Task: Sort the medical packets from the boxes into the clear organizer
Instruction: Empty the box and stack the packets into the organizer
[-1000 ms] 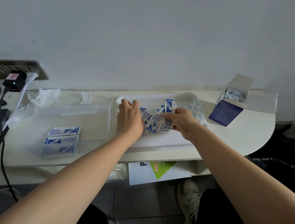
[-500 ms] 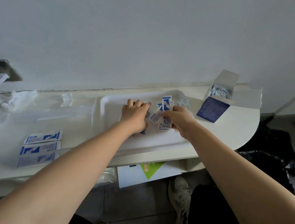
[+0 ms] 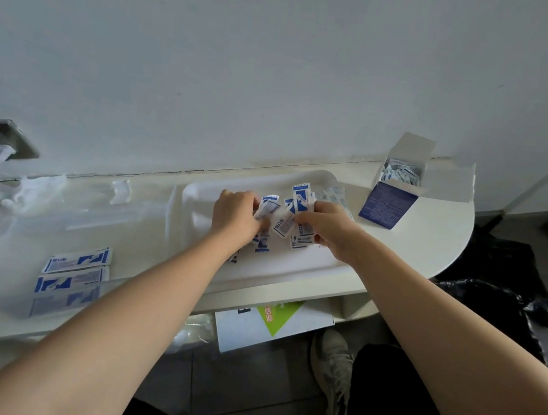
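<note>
Here, my left hand and right hand both grip a bunch of packets held between them, over the white tray. The open box stands right of my right hand. The clear organizer lies left of my left hand.

I saw the white rounded tabletop bearing a clear plastic organizer left, a shallow white tray midway, an open blue cardboard box right.
</note>
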Demonstrator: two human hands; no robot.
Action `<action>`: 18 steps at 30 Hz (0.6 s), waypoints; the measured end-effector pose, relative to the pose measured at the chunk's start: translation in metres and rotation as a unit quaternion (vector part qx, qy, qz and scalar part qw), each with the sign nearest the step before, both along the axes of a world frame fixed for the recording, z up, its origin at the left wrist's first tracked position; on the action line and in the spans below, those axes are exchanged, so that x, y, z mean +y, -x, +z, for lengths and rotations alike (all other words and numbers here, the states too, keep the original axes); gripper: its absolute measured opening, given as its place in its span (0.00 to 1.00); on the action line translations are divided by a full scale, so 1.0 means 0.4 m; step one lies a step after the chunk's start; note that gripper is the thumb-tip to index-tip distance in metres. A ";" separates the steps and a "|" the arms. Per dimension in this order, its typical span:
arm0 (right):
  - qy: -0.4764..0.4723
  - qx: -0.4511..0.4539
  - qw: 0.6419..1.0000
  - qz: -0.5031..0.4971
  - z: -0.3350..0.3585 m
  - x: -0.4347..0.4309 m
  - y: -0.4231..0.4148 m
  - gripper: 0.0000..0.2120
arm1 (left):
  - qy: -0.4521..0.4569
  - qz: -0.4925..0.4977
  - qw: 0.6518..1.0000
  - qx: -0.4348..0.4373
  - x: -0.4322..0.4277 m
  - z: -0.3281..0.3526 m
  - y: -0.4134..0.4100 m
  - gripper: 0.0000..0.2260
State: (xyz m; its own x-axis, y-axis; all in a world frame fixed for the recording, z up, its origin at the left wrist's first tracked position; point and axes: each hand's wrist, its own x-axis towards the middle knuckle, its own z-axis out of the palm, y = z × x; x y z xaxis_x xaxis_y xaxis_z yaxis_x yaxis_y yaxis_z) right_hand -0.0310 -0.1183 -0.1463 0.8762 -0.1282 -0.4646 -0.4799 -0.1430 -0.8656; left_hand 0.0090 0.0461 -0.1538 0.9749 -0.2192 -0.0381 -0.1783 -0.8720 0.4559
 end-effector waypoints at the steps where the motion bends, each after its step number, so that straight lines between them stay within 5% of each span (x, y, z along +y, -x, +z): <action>1: -0.012 -0.007 1.000 0.002 0.003 0.000 0.001 0.06 | 0.076 0.022 0.997 0.008 0.001 0.003 0.002 0.10; 7: -0.096 -0.041 0.994 0.015 0.015 0.011 0.001 0.04 | 0.403 0.117 0.895 0.155 -0.006 0.032 0.004 0.05; 12: -0.092 -0.042 0.993 0.065 0.011 0.029 0.005 0.11 | 0.477 0.157 0.829 0.248 -0.040 0.029 0.027 0.07; 18: -0.083 -0.044 0.995 0.044 0.012 0.021 0.007 0.08 | 0.513 0.157 0.796 0.279 -0.050 0.045 0.041 0.10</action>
State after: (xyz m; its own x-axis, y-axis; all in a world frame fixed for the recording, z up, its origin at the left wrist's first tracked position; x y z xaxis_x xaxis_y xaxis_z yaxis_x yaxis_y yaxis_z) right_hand -0.0338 -0.1097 -0.1416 0.9189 0.0230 -0.3938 -0.3929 -0.0334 -0.9190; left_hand -0.0076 0.0259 -0.1358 0.8818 -0.1624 -0.4429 0.4556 0.0498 0.8888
